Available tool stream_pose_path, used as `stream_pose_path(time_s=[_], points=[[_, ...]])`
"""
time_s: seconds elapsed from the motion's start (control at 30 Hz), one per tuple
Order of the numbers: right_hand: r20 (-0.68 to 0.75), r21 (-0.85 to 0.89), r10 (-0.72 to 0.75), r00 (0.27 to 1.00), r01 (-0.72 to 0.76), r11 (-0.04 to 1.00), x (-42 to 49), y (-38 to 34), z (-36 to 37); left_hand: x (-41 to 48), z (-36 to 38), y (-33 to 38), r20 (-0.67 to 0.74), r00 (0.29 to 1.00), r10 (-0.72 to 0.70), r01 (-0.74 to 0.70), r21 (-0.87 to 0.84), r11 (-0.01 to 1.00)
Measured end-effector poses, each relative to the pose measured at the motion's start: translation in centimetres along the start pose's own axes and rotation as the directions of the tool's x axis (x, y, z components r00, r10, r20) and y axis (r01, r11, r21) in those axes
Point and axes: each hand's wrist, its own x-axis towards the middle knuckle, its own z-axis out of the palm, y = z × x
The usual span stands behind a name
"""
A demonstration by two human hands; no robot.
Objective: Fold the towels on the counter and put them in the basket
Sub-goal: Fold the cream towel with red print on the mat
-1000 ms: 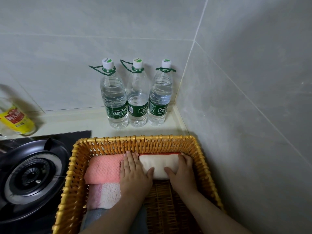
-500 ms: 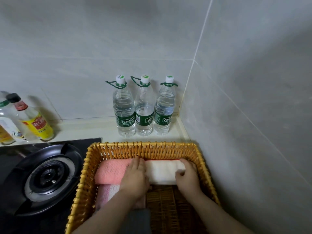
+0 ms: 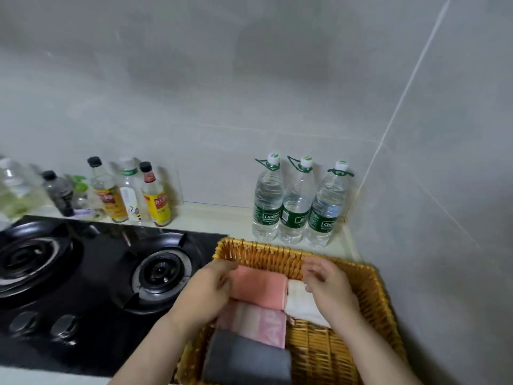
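Wicker basket: lower centre-right of the frame, on the counter, just beside the hob.

Contents, left column, far to near:
- coral towel, folded
- pale pink towel, folded
- grey towel, folded, near the bottom edge of the frame

Right of the coral one and touching it: white towel, folded, partly hidden by the right hand.

Left hand: over the basket's left rim, fingers loosely curled and gripping nothing. The tips are at the coral towel's left end; blur hides whether they touch.

Right hand: above the white towel, fingers and thumb loosely curled with a gap between, nothing in them.

Three water bottles: upright in a row behind the basket, in the wall corner.

Gas hob: black, two burners, lower left.

Condiment bottles: along the wall, left of centre, behind the hob
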Motion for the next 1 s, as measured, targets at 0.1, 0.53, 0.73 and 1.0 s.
stream_pose_path(time_s=[0.1,0.53,0.73,1.0], points=[[0.028,0.002,-0.116,0.993,0.116,0.993,-1.7,-2.7,1.8,-2.6,-3.3,-0.9,-0.069,0.996,-0.062,0.060,-0.039,0.997],[0.256,0.091,-0.295,0.920,0.281,0.955,-14.7,-11.1,12.3,-21.8,-14.5,-5.5,-0.329,0.890,-0.316,0.256,-0.213,0.943],[0.381,0.085,-0.378,0.844,0.375,0.923,-21.5,-13.4,16.5,-31.5,-18.5,-7.3,-0.388,0.824,-0.414,0.365,-0.196,0.910],[0.530,0.106,-0.423,0.735,0.438,0.893,-30.3,-15.9,21.1,-43.9,-21.5,-8.2,-0.478,0.731,-0.488,0.447,-0.205,0.871]])
